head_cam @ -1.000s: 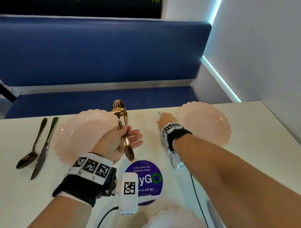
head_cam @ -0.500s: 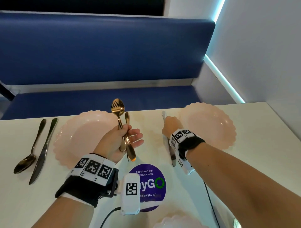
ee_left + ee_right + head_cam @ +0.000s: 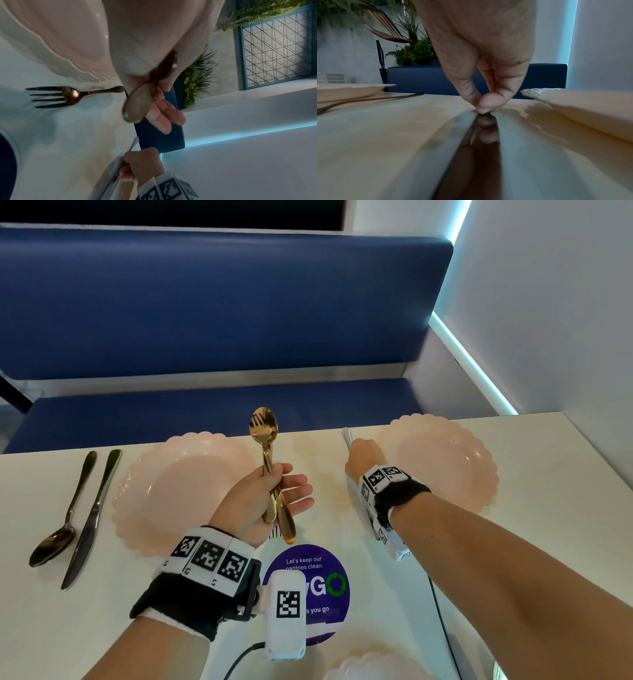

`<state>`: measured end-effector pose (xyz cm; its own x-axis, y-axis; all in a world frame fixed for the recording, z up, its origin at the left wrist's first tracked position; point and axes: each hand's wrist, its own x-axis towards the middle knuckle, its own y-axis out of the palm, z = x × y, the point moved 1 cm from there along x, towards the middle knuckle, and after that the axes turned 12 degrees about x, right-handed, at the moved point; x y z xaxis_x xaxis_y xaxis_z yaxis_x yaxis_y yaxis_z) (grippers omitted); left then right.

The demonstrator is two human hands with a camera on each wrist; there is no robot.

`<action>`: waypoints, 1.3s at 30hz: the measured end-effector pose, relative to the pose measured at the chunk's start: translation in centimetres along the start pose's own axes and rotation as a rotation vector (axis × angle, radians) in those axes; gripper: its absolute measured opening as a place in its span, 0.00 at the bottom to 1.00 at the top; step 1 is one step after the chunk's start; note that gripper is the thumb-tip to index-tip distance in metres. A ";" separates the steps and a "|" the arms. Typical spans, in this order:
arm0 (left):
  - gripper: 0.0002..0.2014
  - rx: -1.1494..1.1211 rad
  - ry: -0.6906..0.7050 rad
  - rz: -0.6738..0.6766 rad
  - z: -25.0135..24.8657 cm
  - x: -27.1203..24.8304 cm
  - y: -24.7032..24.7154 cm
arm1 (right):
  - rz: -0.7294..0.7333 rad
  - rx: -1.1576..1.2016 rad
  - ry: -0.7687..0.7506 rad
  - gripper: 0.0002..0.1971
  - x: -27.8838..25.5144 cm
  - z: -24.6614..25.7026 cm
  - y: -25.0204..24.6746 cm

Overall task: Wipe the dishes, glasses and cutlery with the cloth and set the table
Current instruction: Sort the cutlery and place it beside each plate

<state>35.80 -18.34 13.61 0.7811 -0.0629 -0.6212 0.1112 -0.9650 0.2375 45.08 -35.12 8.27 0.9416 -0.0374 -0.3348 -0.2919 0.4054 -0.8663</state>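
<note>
While you set the far places: your hands split the work, one storing, one placing.
Left hand (image 3: 260, 501): you grip a gold spoon and fork (image 3: 265, 436) upright between thumb and curled forefinger, other fingers loose, ready to hand over.
Right hand (image 3: 363, 455): your thumb and fingertips pinch a silver knife (image 3: 481, 155) flat on the table (image 3: 548, 542), squaring it just left of the right plate (image 3: 455, 453).
Left plate (image 3: 178, 474): flanked already by a dark spoon (image 3: 65, 522), dark knife (image 3: 92, 518) and fork (image 3: 68, 96).

bare forearms — black wrist straps (image 3: 191, 601) with white checkered marker blocks (image 3: 210, 556) — white camera pod (image 3: 287, 614), black cable (image 3: 239, 660).
</note>
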 end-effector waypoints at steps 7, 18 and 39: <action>0.14 0.075 -0.013 0.054 0.3 0.1 -0.2 | -0.182 0.154 -0.188 0.14 -0.5 0.9 -1.3; 0.07 0.705 0.060 0.075 1.5 -0.4 1.5 | 0.150 -0.002 -0.855 0.14 -6.7 4.9 -3.7; 0.12 1.209 0.124 -0.016 -0.8 -1.5 -4.6 | 0.206 0.106 -0.587 0.11 -5.2 0.8 -5.6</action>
<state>34.56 -13.64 14.06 0.8456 -0.0879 -0.5266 -0.4719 -0.5842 -0.6603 41.96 -36.50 15.15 0.8118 0.5466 -0.2054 -0.4871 0.4401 -0.7543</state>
